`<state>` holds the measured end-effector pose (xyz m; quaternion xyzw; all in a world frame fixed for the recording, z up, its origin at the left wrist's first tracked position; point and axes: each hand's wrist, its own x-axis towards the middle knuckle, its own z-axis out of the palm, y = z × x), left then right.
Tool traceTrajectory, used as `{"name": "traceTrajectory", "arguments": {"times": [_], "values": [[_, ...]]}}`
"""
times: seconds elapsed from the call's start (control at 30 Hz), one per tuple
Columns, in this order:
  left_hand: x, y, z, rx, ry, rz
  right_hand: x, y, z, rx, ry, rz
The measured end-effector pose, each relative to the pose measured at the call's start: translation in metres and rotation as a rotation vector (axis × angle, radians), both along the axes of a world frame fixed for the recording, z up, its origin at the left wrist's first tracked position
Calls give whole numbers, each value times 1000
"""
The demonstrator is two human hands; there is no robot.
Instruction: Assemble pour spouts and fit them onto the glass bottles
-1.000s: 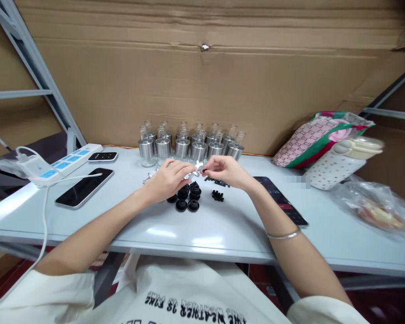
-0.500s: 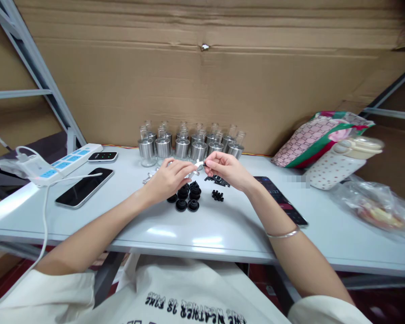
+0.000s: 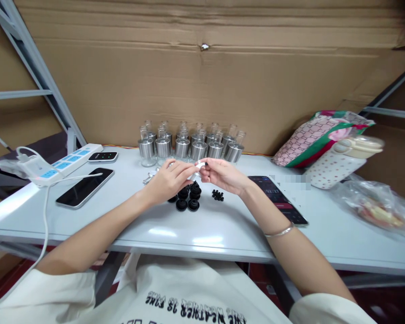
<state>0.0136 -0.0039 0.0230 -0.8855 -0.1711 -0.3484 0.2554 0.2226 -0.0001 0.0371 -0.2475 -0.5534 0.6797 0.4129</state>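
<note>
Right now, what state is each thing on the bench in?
left hand: pinching the small white part
right hand: pinching the same part's other end
black caps: loose cluster on the table
metal-collared jars: upright, grouped at the back
phone: flat, screen dark
dark phone: flat, screen lit

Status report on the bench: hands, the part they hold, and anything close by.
Left hand and right hand pinch small white part together. Black caps beneath. Silver-collared bottles close behind.
</note>
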Motion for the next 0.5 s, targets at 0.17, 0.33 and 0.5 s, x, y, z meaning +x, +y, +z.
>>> {"name": "traceTrajectory", "arguments": {"times": [0.17, 0.33, 0.5], "values": [[1, -2, 3, 61, -24, -7, -8, -4, -3, -35, 64, 16], [2, -2, 2, 81, -11, -16, -9, -1, -7, 2, 53, 2], [-2, 3, 2, 78, -28, -10, -21, -5, -9, 333, -134, -310]]}}
